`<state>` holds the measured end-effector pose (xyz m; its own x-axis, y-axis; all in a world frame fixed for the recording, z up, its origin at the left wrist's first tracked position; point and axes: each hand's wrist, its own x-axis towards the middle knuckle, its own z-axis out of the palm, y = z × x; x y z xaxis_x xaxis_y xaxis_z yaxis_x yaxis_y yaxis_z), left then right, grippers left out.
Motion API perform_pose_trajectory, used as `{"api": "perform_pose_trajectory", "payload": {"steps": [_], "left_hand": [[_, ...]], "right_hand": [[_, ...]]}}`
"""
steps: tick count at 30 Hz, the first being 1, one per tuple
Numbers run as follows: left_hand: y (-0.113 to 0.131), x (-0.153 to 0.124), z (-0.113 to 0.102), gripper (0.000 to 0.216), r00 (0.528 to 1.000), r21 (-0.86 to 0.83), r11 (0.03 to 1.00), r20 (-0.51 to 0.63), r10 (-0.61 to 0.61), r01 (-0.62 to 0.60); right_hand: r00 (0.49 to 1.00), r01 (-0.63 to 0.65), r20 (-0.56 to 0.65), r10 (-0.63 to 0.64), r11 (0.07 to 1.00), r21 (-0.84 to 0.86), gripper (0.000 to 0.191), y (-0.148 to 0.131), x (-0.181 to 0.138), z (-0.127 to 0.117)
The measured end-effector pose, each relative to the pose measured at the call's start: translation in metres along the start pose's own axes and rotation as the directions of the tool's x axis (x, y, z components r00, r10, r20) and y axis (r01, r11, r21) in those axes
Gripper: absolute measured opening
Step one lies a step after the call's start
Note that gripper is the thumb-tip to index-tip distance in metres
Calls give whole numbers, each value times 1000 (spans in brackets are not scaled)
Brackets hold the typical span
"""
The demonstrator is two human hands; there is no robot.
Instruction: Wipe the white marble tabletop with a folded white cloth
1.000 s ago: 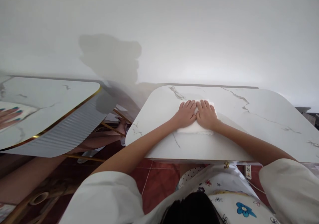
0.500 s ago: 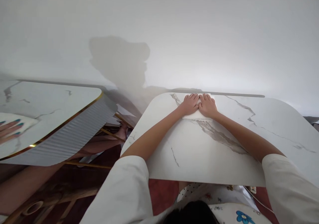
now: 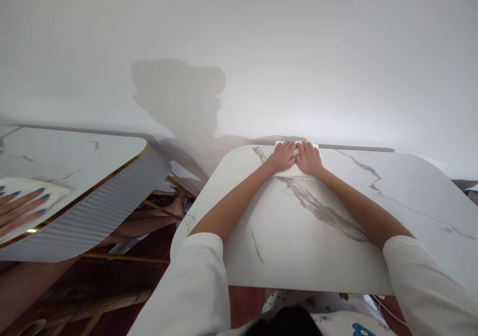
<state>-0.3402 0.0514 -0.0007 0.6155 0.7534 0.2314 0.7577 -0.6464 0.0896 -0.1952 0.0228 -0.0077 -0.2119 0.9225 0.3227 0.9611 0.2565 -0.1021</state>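
Note:
My left hand (image 3: 284,156) and my right hand (image 3: 308,158) lie side by side, palms down, on a folded white cloth (image 3: 295,174). Their thumbs meet in the middle, and the fingers stretch flat toward the wall. The cloth rests on the far edge of a white marble-patterned table (image 3: 284,251) with grey-brown veins. Both arms reach straight forward across the tabletop. Most of the cloth is covered by my hands; its near edge and far corners show.
At left stands a second marble-patterned table (image 3: 74,152) with a gold rim and ribbed side. Another person's hand (image 3: 22,209), with blue-green nails, lies on a white cloth (image 3: 58,191) there. A pale wall (image 3: 298,52) rises behind both tables. Wooden chair parts (image 3: 112,301) show below left.
My hands and the cloth stay close to the same place at the table's far edge. The other person's hand and cloth have moved right. The view has shifted slightly.

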Motion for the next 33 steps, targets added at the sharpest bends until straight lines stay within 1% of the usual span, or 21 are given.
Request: {"api": "perform_pose_trajectory", "payload": {"steps": [9,19,22,26,29,33], "left_hand": [[8,-14,2,53,1000,1,1000,7,18,-18],[25,-35,-5,51,1000,8,1000,4,22,-22],[31,-49,-8,51,1000,3,1000,0,21,-21],[43,-75,-12,51,998,-1,998,-22,59,-59],[60,-97,-17,52,998,-24,998,-8,62,-62],[87,-124,-24,54,998,-44,999,52,27,-24]], "right_hand": [[999,-28,20,29,997,-77,52,-9,-21,-3],[1000,-18,1,18,998,-68,51,-16,-42,-8],[1000,-13,-1,13,998,-69,51,-23,-54,-12],[1000,-15,-7,15,998,-63,52,-36,-80,-21],[1000,-21,-2,21,997,-69,52,-46,-107,-29],[1000,-18,13,19,996,-88,52,-53,-142,-39]]}}
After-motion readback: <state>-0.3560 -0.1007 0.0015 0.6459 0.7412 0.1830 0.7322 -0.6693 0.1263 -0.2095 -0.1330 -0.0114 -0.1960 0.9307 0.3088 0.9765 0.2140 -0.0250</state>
